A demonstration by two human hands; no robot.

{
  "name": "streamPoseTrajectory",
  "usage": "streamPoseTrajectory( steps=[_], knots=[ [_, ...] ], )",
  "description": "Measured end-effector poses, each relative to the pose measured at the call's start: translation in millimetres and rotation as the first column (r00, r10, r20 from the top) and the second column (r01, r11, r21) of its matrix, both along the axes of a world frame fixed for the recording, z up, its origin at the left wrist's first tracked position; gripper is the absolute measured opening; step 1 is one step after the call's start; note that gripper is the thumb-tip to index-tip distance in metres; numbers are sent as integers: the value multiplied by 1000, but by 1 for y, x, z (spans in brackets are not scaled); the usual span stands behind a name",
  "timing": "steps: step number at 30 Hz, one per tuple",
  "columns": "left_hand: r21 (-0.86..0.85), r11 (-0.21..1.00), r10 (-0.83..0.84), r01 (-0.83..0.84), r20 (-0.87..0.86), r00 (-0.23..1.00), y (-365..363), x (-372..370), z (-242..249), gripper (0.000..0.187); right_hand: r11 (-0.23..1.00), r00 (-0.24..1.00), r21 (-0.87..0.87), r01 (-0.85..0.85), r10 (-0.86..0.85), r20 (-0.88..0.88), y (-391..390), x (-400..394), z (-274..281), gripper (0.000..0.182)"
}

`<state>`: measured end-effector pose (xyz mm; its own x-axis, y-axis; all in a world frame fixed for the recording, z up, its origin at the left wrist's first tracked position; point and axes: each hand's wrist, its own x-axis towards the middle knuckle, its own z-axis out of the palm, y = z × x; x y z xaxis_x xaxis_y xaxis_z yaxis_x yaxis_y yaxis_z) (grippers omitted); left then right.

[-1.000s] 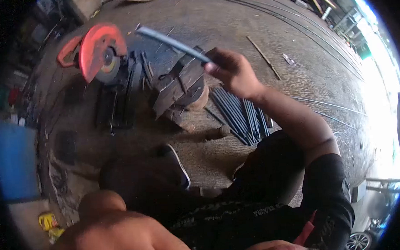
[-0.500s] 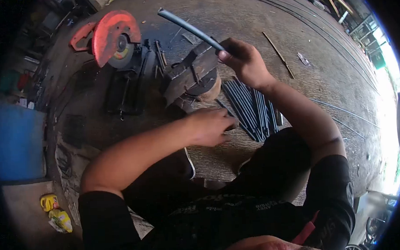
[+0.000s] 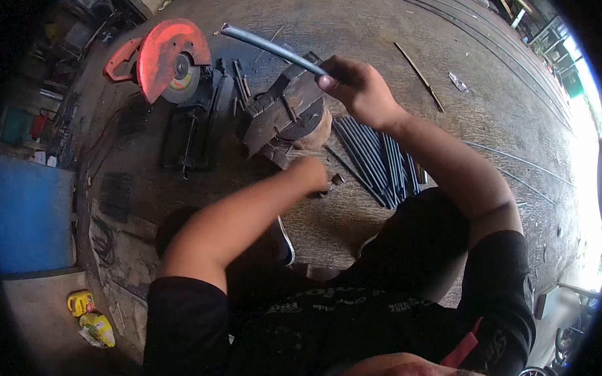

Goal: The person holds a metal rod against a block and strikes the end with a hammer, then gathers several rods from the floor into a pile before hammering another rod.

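Observation:
My right hand (image 3: 360, 90) is closed around one end of a grey metal tube (image 3: 263, 45), which slants up to the left over a wooden stump (image 3: 314, 136) topped with dark metal plates (image 3: 279, 119). Low over the floor in front of the stump is my left hand (image 3: 308, 174), back side up, its fingers hidden beneath it. Beside that hand lies a small dark metal piece (image 3: 339, 179). Several metal rods (image 3: 366, 152) lie in a bundle on the floor, right of the stump.
A red cut-off saw (image 3: 170, 60) stands at the left of the stump, with short metal bars (image 3: 241, 84) beside it. A thin stick (image 3: 416, 71) and long rods (image 3: 512, 157) lie on the floor to the right. A blue panel (image 3: 30, 214) stands at far left.
My left hand has moved slightly left and turned, so its fingers no longer show. My right hand has shifted a little left with the tube, which now tilts flatter.

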<state>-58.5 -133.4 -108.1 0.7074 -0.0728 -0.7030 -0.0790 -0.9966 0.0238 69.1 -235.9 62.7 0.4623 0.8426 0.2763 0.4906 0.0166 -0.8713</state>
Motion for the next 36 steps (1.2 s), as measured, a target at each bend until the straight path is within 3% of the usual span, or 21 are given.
streamPoseTrajectory(
  steps=[4, 7, 8, 16, 19, 22, 23, 24, 25, 27, 28, 30, 31, 33, 34, 36],
  knots=[
    [35, 989, 147, -145, -70, 987, 40, -8, -5, 44, 1000, 999, 6, 10, -10, 34, 0, -3, 2, 27],
    [74, 988, 149, -132, -334, 931, 23, 5, -25, 53, 1000, 999, -25, 10, -9, 42, 4, -1, -2, 28],
    [84, 981, 191, -174, -559, 807, 25, 11, -75, 55, 1000, 999, -12, 10, -9, 47, 4, -2, -2, 28],
    [-44, 987, 109, -152, -509, 854, -13, -6, -70, 49, 991, 992, -114, 70, -56, 116, 5, 8, -19, 28],
    [-74, 960, 219, -270, -402, 889, -3, -27, -83, 45, 998, 998, -28, 50, -49, 46, 10, 13, -28, 33],
    [-86, 939, 289, -332, -320, 902, 14, -32, -80, 43, 993, 993, -94, 78, -68, 100, 10, 14, -26, 33],
    [-127, 865, 417, -486, -360, 835, 20, -29, -78, 39, 991, 990, -106, 80, -67, 122, 9, 15, -26, 33],
    [-162, 762, 528, -628, -406, 746, 24, -26, -72, 36, 989, 988, -123, 81, -63, 144, 7, 16, -26, 33],
    [-162, 759, 528, -630, -413, 742, 26, -25, -58, 36, 989, 988, -128, 78, -60, 139, 6, 17, -28, 33],
    [-219, 602, 662, -768, -401, 634, 32, -24, -22, 34, 991, 995, -108, 81, -74, 72, 7, 22, -33, 34],
    [-217, 602, 663, -768, -399, 633, 36, -26, -4, 34, 992, 993, -79, 96, -90, 74, 8, 24, -35, 35],
    [-395, 646, 638, -654, -192, 746, 47, -32, 35, 34, 991, 991, -58, 120, -116, 63, 9, 25, -36, 36],
    [-392, 651, 637, -651, -186, 748, 50, -36, 60, 34, 989, 989, -45, 143, -141, 53, 9, 24, -34, 36],
    [-547, 527, 663, -651, -215, 717, 55, -46, 108, 39, 985, 987, -77, 157, -153, 56, 6, 22, -23, 36],
    [-548, 528, 662, -648, -212, 719, 58, -54, 126, 39, 980, 986, -116, 164, -159, 56, 4, 20, -18, 36],
    [-644, 504, 721, -576, -53, 691, 70, -70, 149, 42, 982, 983, -82, 170, -164, 82, -1, 18, -12, 35]
  ],
)
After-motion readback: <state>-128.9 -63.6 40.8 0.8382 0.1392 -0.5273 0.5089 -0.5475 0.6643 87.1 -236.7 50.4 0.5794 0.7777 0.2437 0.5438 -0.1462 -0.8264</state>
